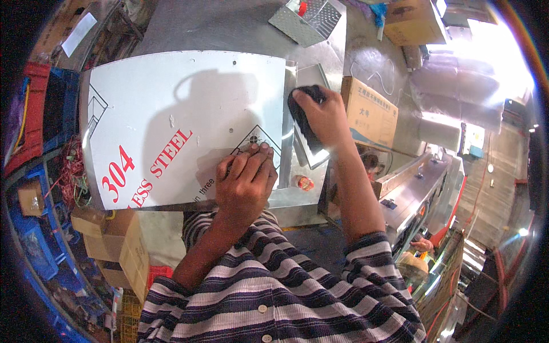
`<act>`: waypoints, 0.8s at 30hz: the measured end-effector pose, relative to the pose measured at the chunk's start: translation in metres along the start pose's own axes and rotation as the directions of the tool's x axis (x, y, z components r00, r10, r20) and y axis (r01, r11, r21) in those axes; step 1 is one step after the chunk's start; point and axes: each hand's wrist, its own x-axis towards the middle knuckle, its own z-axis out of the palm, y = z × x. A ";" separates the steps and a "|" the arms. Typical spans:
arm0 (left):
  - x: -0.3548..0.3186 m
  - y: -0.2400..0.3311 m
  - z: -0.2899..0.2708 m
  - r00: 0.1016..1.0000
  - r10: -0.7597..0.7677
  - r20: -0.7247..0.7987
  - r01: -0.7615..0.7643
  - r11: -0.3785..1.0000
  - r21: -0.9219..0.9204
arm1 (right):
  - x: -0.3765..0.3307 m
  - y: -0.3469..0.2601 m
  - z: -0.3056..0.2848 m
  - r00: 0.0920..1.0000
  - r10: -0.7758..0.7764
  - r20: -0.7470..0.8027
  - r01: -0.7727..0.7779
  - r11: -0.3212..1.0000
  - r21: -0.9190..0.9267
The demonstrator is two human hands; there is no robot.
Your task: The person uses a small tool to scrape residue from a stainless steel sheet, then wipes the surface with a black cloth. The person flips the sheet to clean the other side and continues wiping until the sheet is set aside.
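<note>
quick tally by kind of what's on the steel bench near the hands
film-covered steel sheet: 1
black pad in the right hand: 1
cardboard box: 2, the other farther back
perforated metal piece: 1
total: 5

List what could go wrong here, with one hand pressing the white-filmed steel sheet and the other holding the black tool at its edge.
1. The right hand works the black tool along the bare edge of the steel sheet; a slip could drag the fingers over that edge.
2. Only the left hand pins the sheet, so it may shift.
3. The small orange object near the table's front edge could get knocked off.
</note>
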 end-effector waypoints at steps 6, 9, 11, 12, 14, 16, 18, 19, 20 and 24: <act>-0.001 0.000 -0.002 0.999 -0.007 0.031 0.006 1.000 0.031 | 0.001 -0.002 0.010 0.985 -0.092 -0.144 0.090 0.996 -0.020; 0.000 -0.002 -0.001 1.000 0.004 0.018 -0.005 0.999 0.048 | -0.006 -0.002 0.008 0.997 -0.026 -0.072 0.028 0.999 0.021; 0.003 0.000 -0.002 0.999 0.027 0.019 -0.028 0.999 0.042 | 0.021 0.002 0.003 0.992 -0.080 -0.093 0.076 0.996 -0.045; 0.003 0.001 -0.003 0.999 0.029 0.034 -0.030 0.999 0.038 | 0.030 0.001 0.003 0.988 -0.086 -0.129 0.076 0.994 -0.082; 0.002 -0.001 -0.006 0.998 0.018 0.059 -0.021 0.999 0.045 | 0.020 -0.016 0.004 0.994 -0.024 -0.110 0.018 0.998 -0.059; -0.001 0.001 -0.009 0.996 -0.001 0.094 -0.003 0.999 0.047 | 0.000 -0.004 0.008 0.976 -0.176 -0.126 0.156 0.976 -0.151; 0.001 -0.002 -0.008 0.996 -0.006 0.090 0.001 0.998 0.056 | -0.004 0.003 0.007 0.996 -0.085 -0.029 0.083 0.995 -0.062; -0.001 0.000 -0.007 0.996 0.000 0.088 -0.005 0.998 0.060 | 0.005 0.005 0.003 0.993 -0.117 -0.022 0.114 0.989 -0.098; 0.000 0.002 -0.007 0.997 0.013 0.082 -0.019 0.998 0.067 | 0.016 0.005 -0.001 0.988 -0.154 -0.020 0.150 0.980 -0.130; -0.001 0.004 0.000 0.999 0.029 0.027 -0.031 0.996 0.089 | 0.039 0.007 0.007 0.961 -0.191 -0.202 0.165 0.976 -0.139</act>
